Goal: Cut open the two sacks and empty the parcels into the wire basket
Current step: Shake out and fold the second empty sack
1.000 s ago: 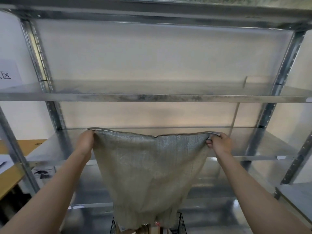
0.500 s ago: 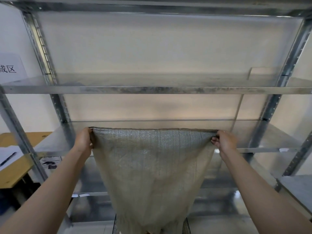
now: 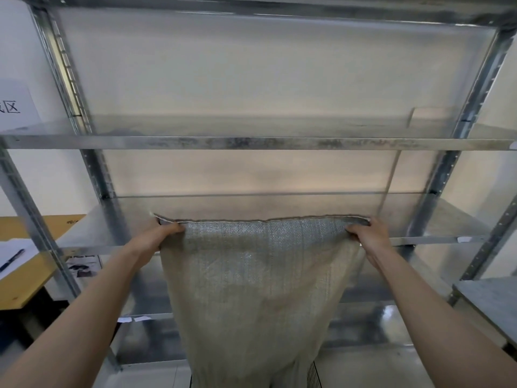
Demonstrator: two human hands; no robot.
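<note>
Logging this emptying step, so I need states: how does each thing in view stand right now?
sack: hangs flat, stretched by its top corners.
left hand: grips the top left corner.
right hand: grips the top right corner.
wire basket: under the sack, mostly hidden.
pen: lies on paper.

Holding up a woven grey-beige sack (image 3: 251, 289) by its top seam, stretched flat and level. Gripping the seam's left corner with the left hand (image 3: 159, 235), fingers curled over the cloth, and the right corner with the right hand (image 3: 369, 233). Hanging limp and narrowing downward, just in front of a galvanised metal rack (image 3: 251, 143). Reaching down past a sliver of wire basket (image 3: 314, 373) at the bottom edge. Showing at far left a yellow worktop (image 3: 22, 292) carrying white paper (image 3: 11, 246) and a dark pen (image 3: 12, 259). Showing on the wall above it a white sign (image 3: 15, 103) with printed characters.
</note>
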